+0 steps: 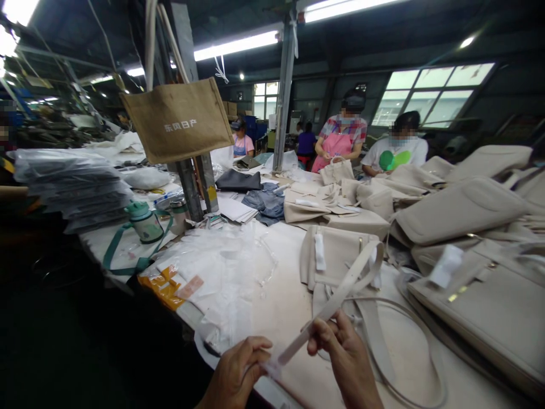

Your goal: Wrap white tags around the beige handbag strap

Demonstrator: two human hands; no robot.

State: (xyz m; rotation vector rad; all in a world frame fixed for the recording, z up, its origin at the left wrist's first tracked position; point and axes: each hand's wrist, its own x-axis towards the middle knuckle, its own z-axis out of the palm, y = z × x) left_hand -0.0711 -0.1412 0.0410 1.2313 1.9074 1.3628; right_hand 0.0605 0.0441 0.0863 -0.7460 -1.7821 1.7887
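Note:
A beige bag strap [344, 289] slants down across the table in front of me. Partway along it, my right hand [346, 353] is closed, gripping the strap between thumb and fingers. My left hand [239, 366] pinches a thin piece of clear plastic [273, 369] at the strap's lower end. Whether the plastic covers the strap end, I cannot tell. Just beyond lies a beige handbag [340, 241] with white wrapping on its fittings, and the strap's upper end loops over in front of it. Another long beige strap [426, 335] curls on the table to the right.
Beige bags [464, 210] pile up along the right. Clear plastic sheets [221, 267] and orange packaging [164, 287] cover the left edge. A green-lidded bottle [145, 221], a stack of plastic-wrapped goods [76, 184] and a metal post [189, 187] stand beyond. Co-workers [340, 136] are at the far side.

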